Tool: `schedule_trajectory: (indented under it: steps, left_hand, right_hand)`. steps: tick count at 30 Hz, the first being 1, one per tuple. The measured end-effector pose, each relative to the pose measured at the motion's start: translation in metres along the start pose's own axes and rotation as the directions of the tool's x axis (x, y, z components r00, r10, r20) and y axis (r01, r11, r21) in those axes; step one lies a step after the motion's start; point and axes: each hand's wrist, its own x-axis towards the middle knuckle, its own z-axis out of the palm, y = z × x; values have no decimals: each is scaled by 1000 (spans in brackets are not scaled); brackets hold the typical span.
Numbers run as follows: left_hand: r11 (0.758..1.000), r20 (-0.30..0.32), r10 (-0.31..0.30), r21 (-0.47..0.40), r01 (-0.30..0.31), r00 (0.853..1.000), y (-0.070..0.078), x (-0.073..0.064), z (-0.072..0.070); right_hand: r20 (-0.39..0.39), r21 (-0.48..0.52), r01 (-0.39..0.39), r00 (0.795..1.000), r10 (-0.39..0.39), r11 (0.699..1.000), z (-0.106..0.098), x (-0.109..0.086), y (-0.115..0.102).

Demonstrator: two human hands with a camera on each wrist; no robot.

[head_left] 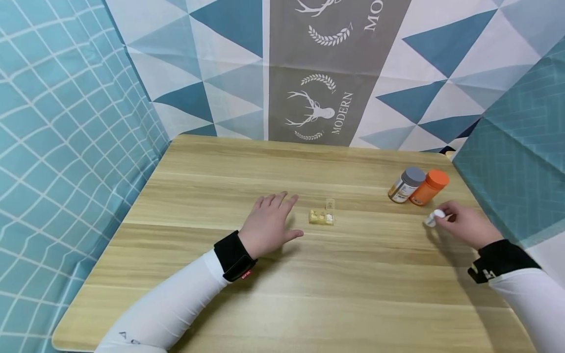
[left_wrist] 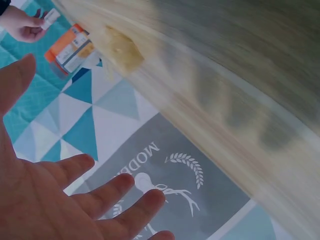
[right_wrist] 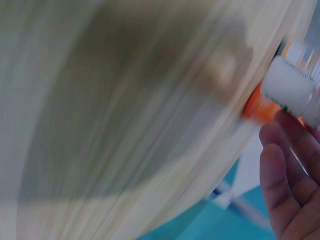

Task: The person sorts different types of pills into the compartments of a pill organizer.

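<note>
My right hand (head_left: 469,225) grips a small white bottle (head_left: 434,217) above the table's right side. In the right wrist view, the white bottle (right_wrist: 290,89) sits at the fingertips, its label too blurred to read. My left hand (head_left: 269,224) is spread, palm down and empty, over the middle-left of the table. To its right lies a small yellowish see-through pill box (head_left: 318,216), one lid (head_left: 330,204) raised and something white in that compartment. The pill box (left_wrist: 122,50) also appears, blurred, in the left wrist view.
A bottle with a grey cap (head_left: 405,186) and an orange bottle (head_left: 429,188) stand side by side at the back right, just beyond my right hand. Patterned cloth (head_left: 229,73) hangs behind the wooden table (head_left: 247,162). Tiled-pattern cloth (head_left: 66,122) borders the left.
</note>
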Motion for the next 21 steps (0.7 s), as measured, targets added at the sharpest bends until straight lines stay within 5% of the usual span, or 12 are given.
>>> schedule_trajectory:
  steps: [9,21]
  left_hand:
    - [1000,54,-15,13,14,998,3,2,7]
    - [998,82,-57,31,54,995,-1,-1,8]
  right_hand:
    - [-13,-56,-185,983,185,981,-19,26,46]
    - [-16,-86,-160,987,159,983,-15,56,39]
